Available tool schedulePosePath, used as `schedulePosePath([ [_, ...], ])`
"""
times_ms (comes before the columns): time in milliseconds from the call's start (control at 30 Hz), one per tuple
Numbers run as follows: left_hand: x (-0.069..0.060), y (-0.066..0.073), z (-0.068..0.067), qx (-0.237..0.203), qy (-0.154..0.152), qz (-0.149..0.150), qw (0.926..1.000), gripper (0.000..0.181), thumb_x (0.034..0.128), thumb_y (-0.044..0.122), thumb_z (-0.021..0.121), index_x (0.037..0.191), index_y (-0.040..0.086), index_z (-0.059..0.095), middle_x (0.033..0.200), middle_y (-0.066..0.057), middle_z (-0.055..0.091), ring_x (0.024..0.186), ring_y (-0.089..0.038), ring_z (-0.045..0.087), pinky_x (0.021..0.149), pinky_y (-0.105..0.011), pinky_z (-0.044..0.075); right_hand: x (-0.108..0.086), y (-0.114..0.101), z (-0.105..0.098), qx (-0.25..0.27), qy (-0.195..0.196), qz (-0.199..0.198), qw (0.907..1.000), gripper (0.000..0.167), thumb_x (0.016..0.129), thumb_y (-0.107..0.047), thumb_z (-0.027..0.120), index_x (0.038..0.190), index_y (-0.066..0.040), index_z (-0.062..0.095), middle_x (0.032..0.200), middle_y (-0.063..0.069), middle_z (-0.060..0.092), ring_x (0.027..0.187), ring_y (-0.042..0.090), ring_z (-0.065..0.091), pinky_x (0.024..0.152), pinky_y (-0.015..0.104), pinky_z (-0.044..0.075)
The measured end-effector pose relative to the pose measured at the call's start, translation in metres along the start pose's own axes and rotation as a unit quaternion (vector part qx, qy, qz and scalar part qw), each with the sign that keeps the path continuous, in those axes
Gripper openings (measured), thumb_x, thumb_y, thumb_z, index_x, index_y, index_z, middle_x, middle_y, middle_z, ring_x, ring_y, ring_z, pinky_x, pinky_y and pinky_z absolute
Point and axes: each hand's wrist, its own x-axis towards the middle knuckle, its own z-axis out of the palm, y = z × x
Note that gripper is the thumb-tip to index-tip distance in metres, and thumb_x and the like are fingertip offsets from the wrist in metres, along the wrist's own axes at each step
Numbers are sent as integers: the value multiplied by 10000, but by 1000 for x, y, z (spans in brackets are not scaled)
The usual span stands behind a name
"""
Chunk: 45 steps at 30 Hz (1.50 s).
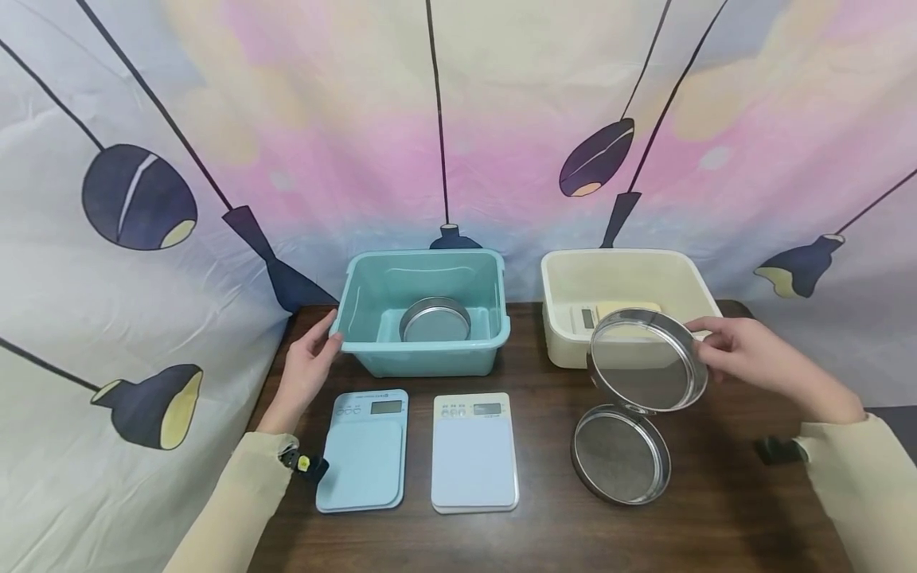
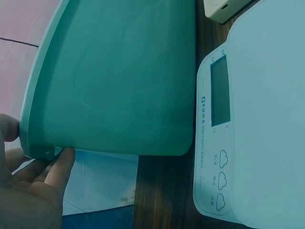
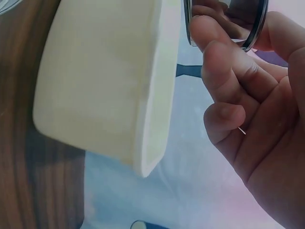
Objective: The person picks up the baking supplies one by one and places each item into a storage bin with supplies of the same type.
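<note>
My right hand (image 1: 745, 354) pinches the rim of a round metal sieve (image 1: 645, 370), raised and tilted before the cream basin. The right wrist view shows thumb and fingers on either side of that sieve's rim (image 3: 259, 24). A second sieve (image 1: 618, 458) lies on the table just below the raised one. At the left corner of the teal basin (image 1: 423, 362), my left hand (image 1: 304, 370) holds the rim between thumb and fingers. Inside this basin rests another sieve (image 1: 435, 325). The left wrist view shows the same hand (image 2: 40, 186) at the basin's corner.
On the dark wooden table (image 1: 544, 525), a light blue kitchen scale (image 1: 361, 465) and a white one (image 1: 474, 463) lie side by side. The cream basin (image 1: 562, 342) holds a small cream device with a display (image 1: 588, 318). A printed cloth (image 1: 322, 119) hangs behind.
</note>
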Motion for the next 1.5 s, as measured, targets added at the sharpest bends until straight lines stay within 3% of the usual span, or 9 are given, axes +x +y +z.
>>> schedulePosePath([
  [300,-1,0,1,162,24,-16,9999,548,1114,263,502,1609,61,380,1600,-210,431,1305,-353,561,874,-53,497,22,-15,-7,-56,-85,55,9999,363,945,18,566,1299,76,620,632,-77,625,543,113,583,501,237,431],
  [633,-1,-2,1,126,-28,-51,9999,553,1116,261,492,1611,47,367,1599,-226,425,1316,-407,545,871,-48,493,46,-31,-12,33,-302,109,9995,365,966,-7,553,1319,69,597,713,-15,702,576,120,612,524,251,461],
  [833,-2,1,0,125,-12,-112,9999,548,1115,263,499,1612,69,376,1602,-211,428,1304,-340,561,878,-55,500,60,-41,-11,76,-436,69,9990,390,957,-17,550,1338,49,599,713,-8,713,601,155,647,543,255,422],
  [1000,-1,-1,2,168,89,-23,9998,540,1111,265,506,1602,67,399,1571,-215,470,1146,-18,611,859,-63,519,72,-51,-12,123,-462,-135,9988,390,961,-16,547,1339,62,599,709,-1,713,585,174,647,618,231,476],
  [1067,-1,-2,2,209,156,44,9996,536,1109,263,507,1596,63,408,1554,-222,487,1069,102,575,845,-56,516,79,-55,-12,157,-493,-237,9984,388,956,-5,544,1331,78,595,712,10,715,573,156,639,579,233,466],
  [1200,0,-4,2,229,208,92,9995,530,1109,260,506,1593,64,416,1548,-224,494,1029,165,545,835,-43,508,93,-64,-14,103,-565,-344,9978,393,951,-5,539,1330,80,597,718,15,722,573,139,639,532,246,420],
  [1367,-1,-2,2,163,143,74,9997,523,1110,239,505,1595,66,411,1557,-224,484,1198,-161,636,848,-45,506,107,-74,-15,3,-590,-405,9974,407,945,-24,520,1328,80,604,720,17,728,572,147,643,629,222,449],
  [1433,0,-2,2,121,117,54,9998,521,1110,225,505,1596,61,408,1563,-219,480,1250,-310,605,850,-47,507,113,-78,-15,39,-613,-349,9975,419,945,-28,518,1341,84,598,723,31,727,575,164,641,600,227,433],
  [1500,0,-1,2,101,113,33,9999,521,1111,222,506,1597,65,405,1567,-213,479,1266,-353,591,849,-45,505,119,-82,-14,65,-643,-309,9974,428,951,-28,515,1356,87,589,719,40,724,582,176,638,559,228,405],
])
